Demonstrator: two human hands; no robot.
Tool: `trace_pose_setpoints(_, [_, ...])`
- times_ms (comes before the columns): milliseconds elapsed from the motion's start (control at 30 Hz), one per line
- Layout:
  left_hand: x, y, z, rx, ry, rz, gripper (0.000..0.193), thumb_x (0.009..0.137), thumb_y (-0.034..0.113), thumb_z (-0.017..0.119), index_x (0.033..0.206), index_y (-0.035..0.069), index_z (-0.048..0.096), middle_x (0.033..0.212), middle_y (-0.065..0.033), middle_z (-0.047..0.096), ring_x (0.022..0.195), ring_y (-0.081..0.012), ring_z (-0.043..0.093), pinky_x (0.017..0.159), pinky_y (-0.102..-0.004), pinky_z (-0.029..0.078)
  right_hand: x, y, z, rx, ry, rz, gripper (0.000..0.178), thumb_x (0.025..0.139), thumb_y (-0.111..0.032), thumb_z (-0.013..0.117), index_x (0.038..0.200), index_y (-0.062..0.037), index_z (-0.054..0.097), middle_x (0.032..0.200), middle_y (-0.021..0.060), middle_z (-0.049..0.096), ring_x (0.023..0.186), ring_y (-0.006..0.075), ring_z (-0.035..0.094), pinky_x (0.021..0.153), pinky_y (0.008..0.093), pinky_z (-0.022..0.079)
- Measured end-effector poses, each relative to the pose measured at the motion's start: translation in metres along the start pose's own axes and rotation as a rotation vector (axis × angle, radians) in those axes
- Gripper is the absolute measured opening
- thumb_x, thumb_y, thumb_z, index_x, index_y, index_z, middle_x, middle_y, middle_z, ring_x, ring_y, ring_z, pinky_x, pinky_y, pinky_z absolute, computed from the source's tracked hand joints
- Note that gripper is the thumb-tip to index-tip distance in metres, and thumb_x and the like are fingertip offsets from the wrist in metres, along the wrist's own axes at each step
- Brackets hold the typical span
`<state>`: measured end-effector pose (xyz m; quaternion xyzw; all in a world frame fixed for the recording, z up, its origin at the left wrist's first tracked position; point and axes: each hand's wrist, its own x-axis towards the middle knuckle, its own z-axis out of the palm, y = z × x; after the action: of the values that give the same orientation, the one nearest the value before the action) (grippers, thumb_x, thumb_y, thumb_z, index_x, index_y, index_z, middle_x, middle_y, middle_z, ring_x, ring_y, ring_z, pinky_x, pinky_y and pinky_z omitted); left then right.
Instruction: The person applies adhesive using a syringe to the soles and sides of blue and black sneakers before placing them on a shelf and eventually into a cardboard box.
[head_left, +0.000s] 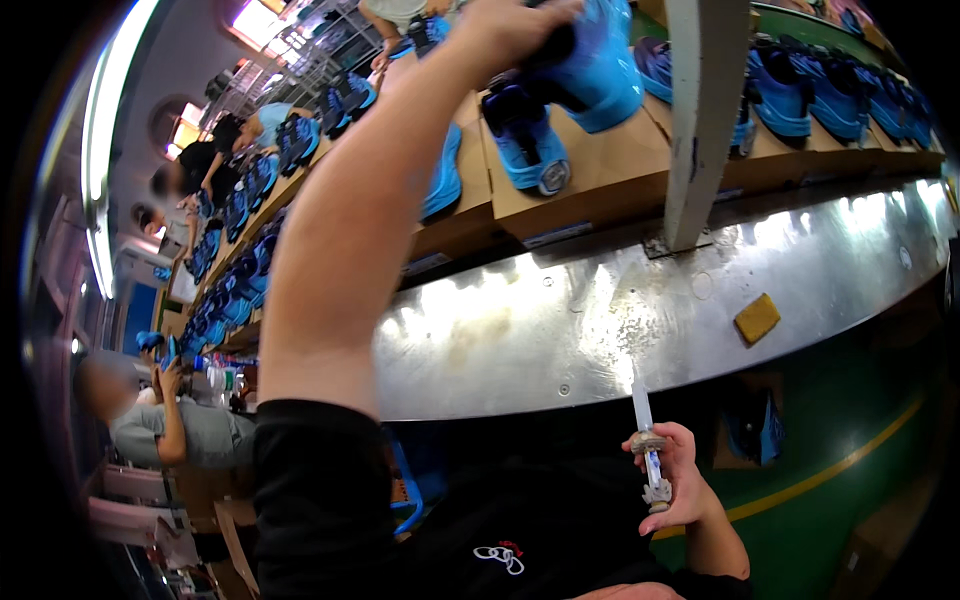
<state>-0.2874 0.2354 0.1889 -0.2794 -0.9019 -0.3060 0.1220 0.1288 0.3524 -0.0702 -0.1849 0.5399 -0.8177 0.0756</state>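
Observation:
My left arm stretches up and across to the far side. At its end my left hand (515, 32) is closed on a blue sports shoe (600, 75) by its dark upper part; the shoe is tilted above the boxes, and some of my fingers are cut off by the frame's upper edge. Lower down, close to my body, my right hand (682, 478) is closed round a slim tool (642, 408) with a pale flat blade and a wrapped, lumpy handle. The blade points away from me, its tip at the metal bench's front edge. Another blue shoe (525, 140) rests on a cardboard box below my left hand.
A shiny metal bench (500, 350) runs before me, with a yellow block (757, 319) on it. A pale post (695, 130) rises from its far side. Blue shoes on brown boxes (560, 207) line the back. Other people (180, 430) stand at the left.

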Motion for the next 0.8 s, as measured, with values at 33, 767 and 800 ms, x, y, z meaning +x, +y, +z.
trace_pose_setpoints(33, [0.005, 0.007, 0.015, 0.044, -0.140, -0.058, 0.056, 0.080, 0.056, 0.067, 0.118, 0.015, 0.062, 0.115, -0.0127, 0.064, 0.104, -0.0241, 0.063, 0.087, -0.0377, 0.051, -0.004, -0.001, -0.001, -0.024, 0.006, -0.016, 0.123, 0.050, -0.032, 0.096, 0.141, -0.0095, 0.017, 0.128, 0.0131, 0.045, 0.120, 0.0239, 0.047, 0.095, 0.0371, 0.038])
trace_pose_setpoints(767, [-0.101, -0.158, -0.064, 0.589, 0.139, 0.251, 0.069, 0.063, 0.035, 0.082, 0.118, 0.001, 0.058, 0.110, -0.0214, 0.062, 0.107, -0.0355, 0.058, 0.094, -0.0399, 0.045, 0.032, -0.003, 0.035, -0.389, 0.028, -0.016, 0.125, 0.045, -0.045, 0.095, 0.141, -0.0069, 0.024, 0.126, 0.0118, 0.040, 0.113, 0.0235, 0.045, 0.097, 0.0362, 0.038])
trace_pose_setpoints(800, [-0.110, -0.157, -0.077, 0.486, 0.119, 0.220, 0.070, 0.063, 0.030, 0.083, 0.121, 0.002, 0.057, 0.115, -0.0219, 0.060, 0.113, -0.0347, 0.056, 0.096, -0.0398, 0.044, 0.034, -0.003, 0.035, -0.444, 0.046, -0.033, 0.124, 0.044, -0.044, 0.096, 0.140, -0.0078, 0.025, 0.122, 0.0111, 0.043, 0.110, 0.0225, 0.046, 0.094, 0.0339, 0.039])
